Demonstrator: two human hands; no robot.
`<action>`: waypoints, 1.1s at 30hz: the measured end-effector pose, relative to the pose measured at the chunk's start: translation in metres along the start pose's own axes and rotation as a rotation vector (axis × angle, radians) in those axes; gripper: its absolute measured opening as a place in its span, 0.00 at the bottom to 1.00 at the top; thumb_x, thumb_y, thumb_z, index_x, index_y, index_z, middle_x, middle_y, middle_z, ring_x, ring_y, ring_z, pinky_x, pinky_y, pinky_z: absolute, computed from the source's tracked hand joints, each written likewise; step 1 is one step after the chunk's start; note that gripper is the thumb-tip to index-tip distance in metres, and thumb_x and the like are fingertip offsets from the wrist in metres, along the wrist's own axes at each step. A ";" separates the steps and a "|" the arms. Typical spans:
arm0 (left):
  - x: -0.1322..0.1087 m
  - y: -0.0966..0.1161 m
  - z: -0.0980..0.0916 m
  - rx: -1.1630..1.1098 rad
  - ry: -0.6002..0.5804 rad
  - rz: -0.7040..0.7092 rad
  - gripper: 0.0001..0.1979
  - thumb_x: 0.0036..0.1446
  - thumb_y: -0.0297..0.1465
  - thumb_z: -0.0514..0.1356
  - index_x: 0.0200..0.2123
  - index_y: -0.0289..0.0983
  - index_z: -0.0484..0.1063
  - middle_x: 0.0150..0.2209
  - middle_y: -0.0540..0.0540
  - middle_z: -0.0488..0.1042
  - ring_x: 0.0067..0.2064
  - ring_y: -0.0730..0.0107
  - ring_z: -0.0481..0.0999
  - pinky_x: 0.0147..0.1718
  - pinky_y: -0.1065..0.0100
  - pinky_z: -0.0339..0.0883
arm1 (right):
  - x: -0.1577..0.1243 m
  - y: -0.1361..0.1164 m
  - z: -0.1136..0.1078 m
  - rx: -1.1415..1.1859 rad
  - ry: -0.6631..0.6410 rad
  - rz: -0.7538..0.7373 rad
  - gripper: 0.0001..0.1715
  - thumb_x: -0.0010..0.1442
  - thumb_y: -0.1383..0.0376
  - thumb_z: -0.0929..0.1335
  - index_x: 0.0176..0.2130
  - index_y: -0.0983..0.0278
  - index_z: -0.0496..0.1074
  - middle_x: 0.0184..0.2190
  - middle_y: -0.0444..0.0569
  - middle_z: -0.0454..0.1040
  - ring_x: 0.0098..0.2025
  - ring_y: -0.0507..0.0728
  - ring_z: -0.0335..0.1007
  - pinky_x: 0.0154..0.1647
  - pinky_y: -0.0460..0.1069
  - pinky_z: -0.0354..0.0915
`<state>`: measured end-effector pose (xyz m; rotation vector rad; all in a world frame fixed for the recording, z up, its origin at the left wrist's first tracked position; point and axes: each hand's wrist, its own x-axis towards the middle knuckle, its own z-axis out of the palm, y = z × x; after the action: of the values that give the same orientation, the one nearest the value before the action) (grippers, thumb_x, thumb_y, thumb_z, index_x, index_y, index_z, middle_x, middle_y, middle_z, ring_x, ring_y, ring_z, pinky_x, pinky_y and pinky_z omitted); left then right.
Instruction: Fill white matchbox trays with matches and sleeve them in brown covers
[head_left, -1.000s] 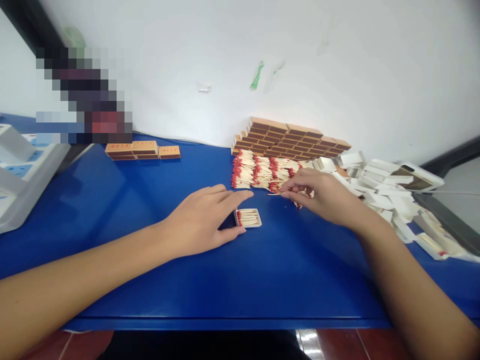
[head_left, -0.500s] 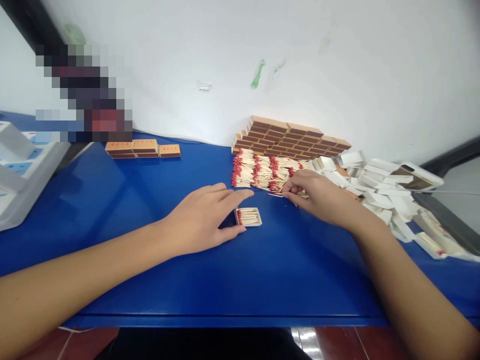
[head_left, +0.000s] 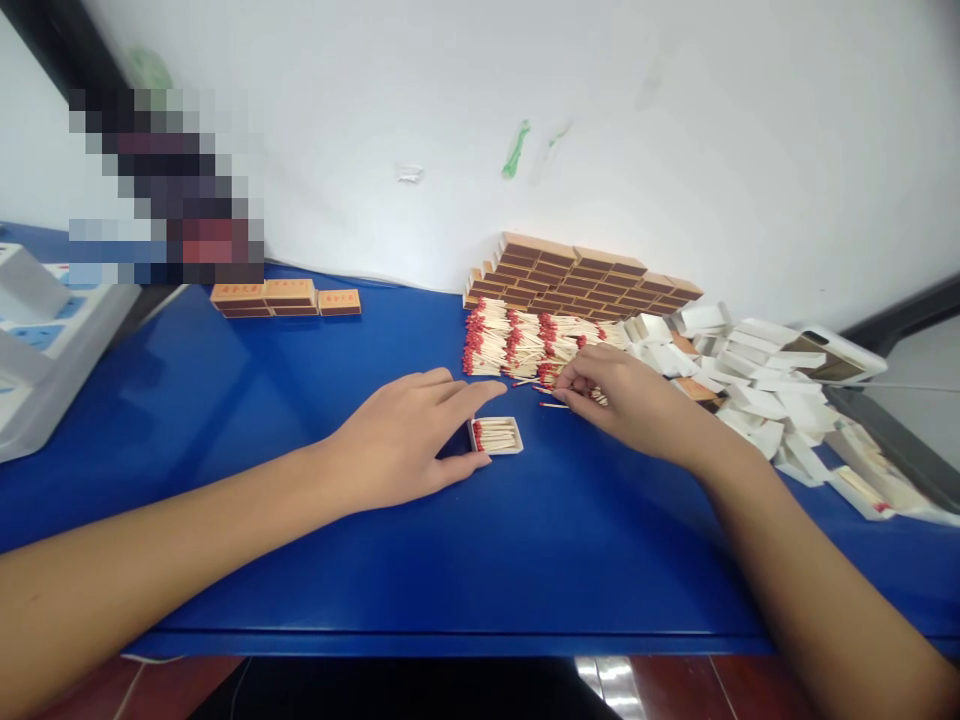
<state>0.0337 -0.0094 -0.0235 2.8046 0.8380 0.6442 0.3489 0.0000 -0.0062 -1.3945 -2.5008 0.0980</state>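
A white matchbox tray filled with red-headed matches lies in the middle of the blue table. My left hand rests at its left side, thumb and forefinger spread apart, the thumb tip by the tray's near edge. Farther right, my right hand is pinched shut at the front of the match pile. One match sticks out leftward from its fingertips, red head outward. Rows of loose matches lie beyond, partly hidden by my right hand.
Brown matchboxes are stacked against the white wall. Several more boxes stand at the back left. White empty trays are heaped at the right, near a phone-like object. A pale grey box-like thing sits at the left edge.
My right hand has drawn slightly left and toward me, and a match now shows at its fingertips. Another match lies displaced by the pile. My left hand and the tray are nearly still.
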 end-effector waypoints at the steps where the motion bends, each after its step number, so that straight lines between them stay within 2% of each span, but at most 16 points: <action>1: 0.000 0.000 0.000 -0.001 -0.003 -0.003 0.30 0.68 0.39 0.67 0.68 0.36 0.65 0.49 0.46 0.81 0.49 0.60 0.78 0.52 0.61 0.71 | 0.000 0.000 0.000 -0.003 -0.001 0.000 0.11 0.72 0.62 0.66 0.35 0.60 0.70 0.34 0.52 0.73 0.36 0.61 0.69 0.37 0.55 0.64; 18: 0.001 0.001 -0.002 -0.013 -0.016 -0.011 0.30 0.69 0.39 0.66 0.69 0.37 0.64 0.49 0.45 0.81 0.50 0.60 0.78 0.52 0.61 0.72 | 0.001 0.000 0.002 0.066 -0.057 0.055 0.11 0.73 0.59 0.66 0.38 0.60 0.70 0.36 0.53 0.72 0.38 0.62 0.68 0.39 0.56 0.64; 21: 0.001 0.001 -0.002 -0.011 -0.002 -0.003 0.30 0.69 0.39 0.66 0.68 0.37 0.64 0.49 0.45 0.81 0.49 0.60 0.78 0.51 0.61 0.72 | 0.000 -0.015 -0.002 0.091 -0.045 0.035 0.08 0.74 0.61 0.66 0.40 0.60 0.70 0.37 0.52 0.72 0.40 0.62 0.68 0.40 0.55 0.65; 28: 0.003 0.002 -0.003 -0.019 0.002 -0.012 0.29 0.69 0.39 0.66 0.68 0.38 0.64 0.49 0.45 0.81 0.50 0.60 0.79 0.51 0.60 0.72 | -0.001 -0.069 -0.004 0.094 -0.027 -0.113 0.05 0.75 0.65 0.65 0.43 0.60 0.70 0.41 0.53 0.73 0.43 0.62 0.71 0.43 0.56 0.68; 33: 0.004 0.002 -0.002 -0.024 0.009 -0.023 0.29 0.68 0.40 0.66 0.67 0.40 0.64 0.49 0.45 0.82 0.50 0.59 0.79 0.51 0.61 0.72 | -0.002 -0.073 0.003 0.092 -0.047 -0.133 0.04 0.72 0.68 0.66 0.42 0.60 0.70 0.41 0.53 0.74 0.42 0.62 0.71 0.42 0.57 0.69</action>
<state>0.0367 -0.0091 -0.0195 2.7685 0.8570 0.6598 0.2885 -0.0403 0.0045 -1.1997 -2.5841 0.2181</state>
